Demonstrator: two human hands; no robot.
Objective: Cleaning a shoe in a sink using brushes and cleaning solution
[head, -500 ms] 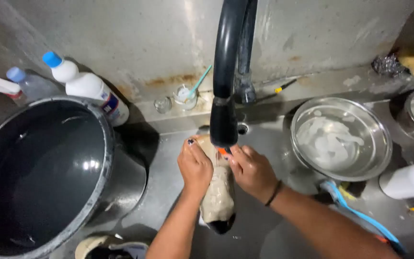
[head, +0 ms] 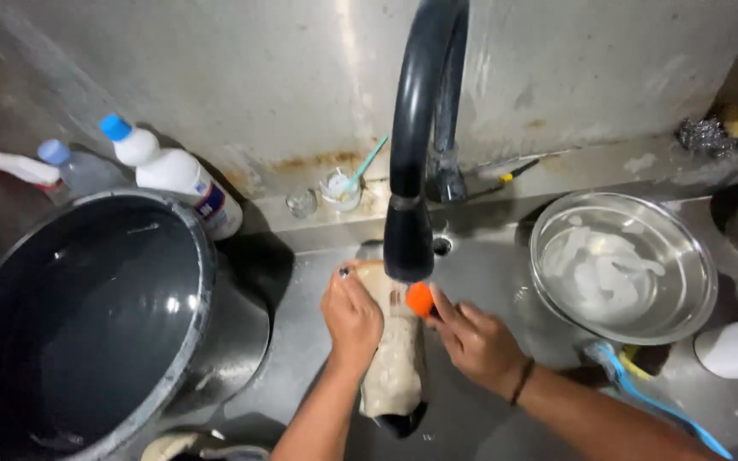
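My left hand curls over the top of a pale, soaked cloth hanging under the black faucet in the sink, fingers wrapped tight. My right hand, wrist angled inward, seems to pinch a small orange piece beside it.

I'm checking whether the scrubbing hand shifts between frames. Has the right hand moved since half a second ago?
Yes, slightly. The right hand has slid down the pale bottle, away from the black tap spout, uncovering the orange cap.
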